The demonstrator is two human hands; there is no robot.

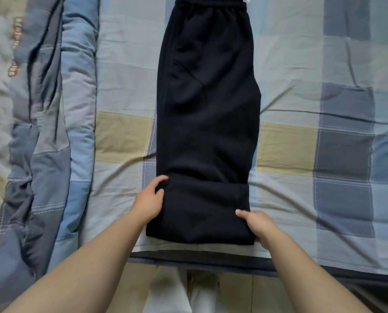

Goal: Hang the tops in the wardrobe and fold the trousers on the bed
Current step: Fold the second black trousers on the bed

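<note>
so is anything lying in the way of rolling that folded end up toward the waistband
Nothing visible does. Both the left hand and right hand already grip the folded end of the black trousers, and the rest lies flat on the checked sheet. The bunched quilt sits off to the left.

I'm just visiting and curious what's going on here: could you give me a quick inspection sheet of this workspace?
Surface: bed sheet, checked blue, grey and tan, creased.
Job's things: black trousers lying lengthwise, legs together, near end folded up once; waistband at the far end.
Clutter: bunched duvet along the left side.
Grippers: left hand grips the fold's left edge; right hand grips its right edge.
Cables: nothing seen.
Surroundings: pale floor below the bed edge.
</note>
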